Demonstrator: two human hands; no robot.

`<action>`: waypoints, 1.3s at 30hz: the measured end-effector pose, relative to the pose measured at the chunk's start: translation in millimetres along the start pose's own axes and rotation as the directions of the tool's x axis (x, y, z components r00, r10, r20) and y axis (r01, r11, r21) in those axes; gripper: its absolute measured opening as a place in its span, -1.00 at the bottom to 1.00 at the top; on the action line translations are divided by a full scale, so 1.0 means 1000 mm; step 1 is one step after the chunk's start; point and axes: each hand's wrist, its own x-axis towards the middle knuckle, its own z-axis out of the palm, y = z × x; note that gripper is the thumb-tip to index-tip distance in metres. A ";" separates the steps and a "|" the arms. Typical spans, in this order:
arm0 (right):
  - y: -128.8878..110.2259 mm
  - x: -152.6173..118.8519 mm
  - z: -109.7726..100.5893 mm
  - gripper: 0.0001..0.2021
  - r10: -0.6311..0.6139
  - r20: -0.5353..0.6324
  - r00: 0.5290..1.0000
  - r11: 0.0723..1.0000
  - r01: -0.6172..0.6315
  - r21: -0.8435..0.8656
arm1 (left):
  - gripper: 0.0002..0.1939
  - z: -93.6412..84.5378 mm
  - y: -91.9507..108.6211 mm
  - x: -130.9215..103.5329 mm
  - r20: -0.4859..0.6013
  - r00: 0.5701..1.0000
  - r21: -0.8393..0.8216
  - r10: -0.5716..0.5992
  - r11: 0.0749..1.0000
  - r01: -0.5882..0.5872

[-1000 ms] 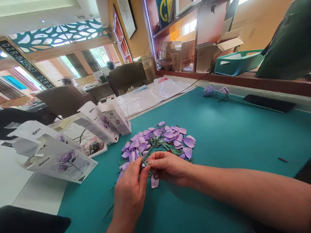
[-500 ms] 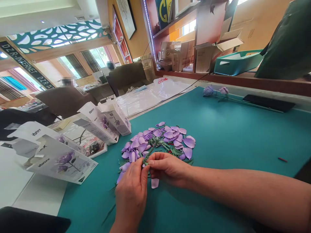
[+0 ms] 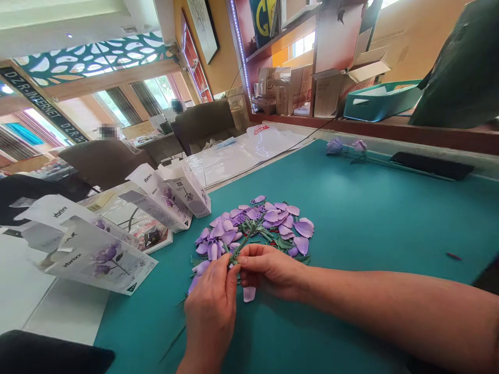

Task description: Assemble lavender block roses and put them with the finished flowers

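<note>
Both hands meet at the near side of a pile of purple plastic petals [image 3: 228, 235] and green pieces. My left hand [image 3: 212, 298] is closed on a green plastic flower stem [image 3: 238, 250], whose upper part reaches over the pile. My right hand [image 3: 268, 270] pinches the same stem from the right, thumb and forefinger pressed together at its near end. A tiny pale bit shows between the fingertips, too small to name. One pale petal [image 3: 249, 294] lies just below my right hand. Past my left hand a thin green strip [image 3: 172, 344] rests on the mat.
Printed flower boxes [image 3: 105, 262] stand open on the left of the green mat [image 3: 374, 223]. Two assembled purple roses [image 3: 334, 146] lie at the back beside a black case [image 3: 432, 165]. A small dark red stick [image 3: 454, 256] is at the right. A teal basket [image 3: 380, 106] sits behind.
Almost nothing differs. Both hands keep their hold on the stem in nearly the same place, and the view has shifted very slightly.
</note>
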 end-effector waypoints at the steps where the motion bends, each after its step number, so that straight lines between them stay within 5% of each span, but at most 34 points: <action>1: 0.000 0.000 0.000 -0.63 0.001 -0.001 1.000 1.000 -0.001 -0.001 | -0.70 0.000 0.000 0.000 0.000 1.000 0.000 0.000 1.000 0.000; 14: 0.001 0.004 -0.007 -0.64 -0.008 -0.006 1.000 0.996 0.007 -0.094 | -0.72 -0.002 -0.002 0.003 0.088 0.992 -0.122 -0.090 0.987 0.100; 31: 0.000 0.005 -0.008 -0.56 -0.037 -0.004 0.999 0.975 0.035 -0.220 | -0.69 -0.005 -0.001 0.004 0.093 0.993 -0.124 -0.068 0.989 0.079; 39: -0.004 0.006 -0.009 -0.53 -0.056 0.010 0.998 0.947 0.057 -0.315 | -0.67 -0.004 -0.004 0.005 0.162 0.970 -0.191 -0.179 0.959 0.209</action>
